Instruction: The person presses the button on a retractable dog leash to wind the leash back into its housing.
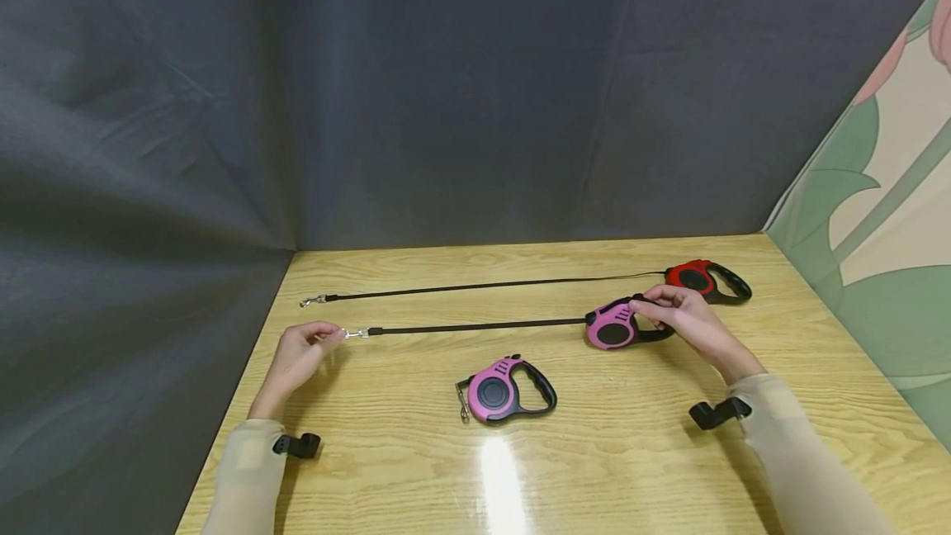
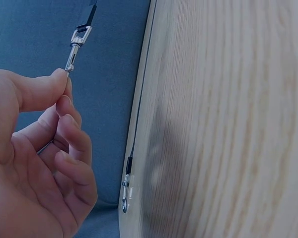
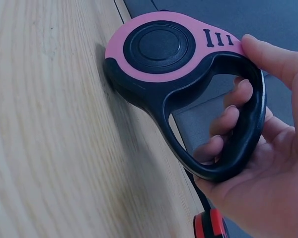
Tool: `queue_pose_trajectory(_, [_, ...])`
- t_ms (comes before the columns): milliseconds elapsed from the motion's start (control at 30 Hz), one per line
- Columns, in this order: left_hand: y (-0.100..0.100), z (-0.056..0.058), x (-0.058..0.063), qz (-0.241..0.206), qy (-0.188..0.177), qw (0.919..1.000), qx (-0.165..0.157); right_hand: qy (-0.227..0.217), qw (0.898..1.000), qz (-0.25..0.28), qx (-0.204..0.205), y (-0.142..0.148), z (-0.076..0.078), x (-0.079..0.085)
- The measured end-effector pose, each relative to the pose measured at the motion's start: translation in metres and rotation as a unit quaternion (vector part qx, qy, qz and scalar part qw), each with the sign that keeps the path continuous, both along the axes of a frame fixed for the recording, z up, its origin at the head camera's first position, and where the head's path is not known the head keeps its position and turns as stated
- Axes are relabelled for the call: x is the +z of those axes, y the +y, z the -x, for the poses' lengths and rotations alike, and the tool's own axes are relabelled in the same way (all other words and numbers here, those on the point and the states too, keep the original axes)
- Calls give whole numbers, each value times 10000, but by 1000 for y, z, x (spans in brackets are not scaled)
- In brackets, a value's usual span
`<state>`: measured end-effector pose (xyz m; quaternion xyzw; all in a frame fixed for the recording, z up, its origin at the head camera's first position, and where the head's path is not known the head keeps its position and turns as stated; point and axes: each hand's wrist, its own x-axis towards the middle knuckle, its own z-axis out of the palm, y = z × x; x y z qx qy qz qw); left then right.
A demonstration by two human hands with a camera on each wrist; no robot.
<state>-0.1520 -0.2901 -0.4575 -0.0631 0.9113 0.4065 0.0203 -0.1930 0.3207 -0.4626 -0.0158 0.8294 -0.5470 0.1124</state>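
My right hand [image 1: 687, 320] grips the black loop handle of a pink retractable dog leash [image 1: 612, 327], its fingers curled through the handle in the right wrist view [image 3: 156, 47]. A black strap [image 1: 475, 326] runs out of this leash to the left, stretched straight. At the strap's far end, a silver snap hook [image 2: 74, 52] is pinched between the thumb and forefinger of my left hand [image 1: 300, 357]. Between the hands and nearer to me, a second pink retractable leash [image 1: 492, 393] lies on the table with its strap wound in and its hook hanging out at the left.
Behind the held leash, a red retractable leash [image 1: 694, 277] lies on the wooden table [image 1: 386, 469]. Its black strap [image 1: 475, 286] extends left to a silver hook [image 1: 313, 300]. A dark curtain [image 1: 461, 106] hangs behind, and a floral-patterned surface [image 1: 891, 213] stands at the right.
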Motion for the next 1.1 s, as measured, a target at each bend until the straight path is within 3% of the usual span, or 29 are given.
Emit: queue_pose_trajectory(1100, [7, 3, -9, -119, 19, 9999, -29, 62, 9996, 265, 96, -11, 5, -2])
